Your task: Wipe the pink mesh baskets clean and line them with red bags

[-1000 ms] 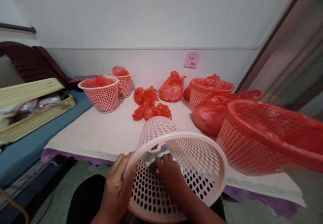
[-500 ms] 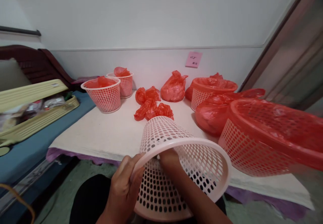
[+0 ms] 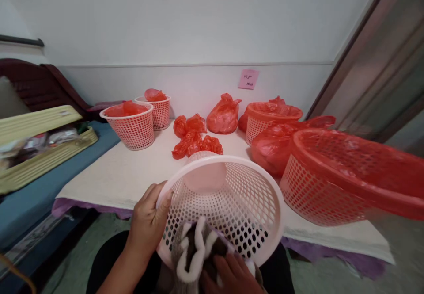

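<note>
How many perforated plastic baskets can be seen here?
5: left front basket, left rear basket, right rear basket, right front basket, and tilted basket in the left hand. Others may be hidden.

A white-cloth-covered table point(image 3: 109, 177) bears round, pale, perforated plastic baskets point(image 3: 139, 131), crumpled red plastic bags point(image 3: 188, 143) and fuller, bulging red plastic bags point(image 3: 223, 116).

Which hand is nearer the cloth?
Right. The right hand holds the cloth at the mouth of the tilted basket; the left hand grips the basket, up and left of the cloth.
</note>
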Tool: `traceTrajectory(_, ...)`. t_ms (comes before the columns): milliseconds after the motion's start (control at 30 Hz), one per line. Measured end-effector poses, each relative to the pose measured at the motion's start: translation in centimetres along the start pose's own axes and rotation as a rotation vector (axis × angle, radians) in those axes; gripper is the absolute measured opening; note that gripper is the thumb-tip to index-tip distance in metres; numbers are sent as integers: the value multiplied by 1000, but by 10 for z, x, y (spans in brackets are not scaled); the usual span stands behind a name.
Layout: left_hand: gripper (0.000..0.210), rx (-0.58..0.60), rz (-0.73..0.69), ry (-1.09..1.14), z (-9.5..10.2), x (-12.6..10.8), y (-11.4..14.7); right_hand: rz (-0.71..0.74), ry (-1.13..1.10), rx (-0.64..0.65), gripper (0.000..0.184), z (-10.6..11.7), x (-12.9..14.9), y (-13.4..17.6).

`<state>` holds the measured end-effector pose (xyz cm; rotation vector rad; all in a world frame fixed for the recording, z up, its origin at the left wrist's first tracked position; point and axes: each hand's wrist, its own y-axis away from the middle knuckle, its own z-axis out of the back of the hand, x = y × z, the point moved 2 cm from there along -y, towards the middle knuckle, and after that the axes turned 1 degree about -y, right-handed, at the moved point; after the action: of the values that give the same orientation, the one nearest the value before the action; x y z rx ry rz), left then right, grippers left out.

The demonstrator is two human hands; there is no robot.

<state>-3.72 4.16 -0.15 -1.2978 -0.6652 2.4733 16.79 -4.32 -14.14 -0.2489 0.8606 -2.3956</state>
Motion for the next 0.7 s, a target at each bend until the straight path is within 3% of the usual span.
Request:
traceTrajectory(67,26,16,3,17,-3,-1,-4,26,55,-13,19,6,-3,-10)
traceTrajectory(167,27,46,-4,23,-5,-3,-12,27,86,92,33,7,-6,-26)
traceTrajectory(333,26,-19,8,-16,-1,-10,-17,35,18,89,37,-5,3,-38)
traceTrajectory(467,24,-137,112,42,-5,-9,10,-39,-210,38,51,2,18,-60)
traceTrajectory(600,32,-191,299,126,-18,4,47,-223,-610,125,74,18,27,-91)
traceTrajectory(700,31,-222,249,68,-15,9,54,-162,-753,210,67,16,30,-99)
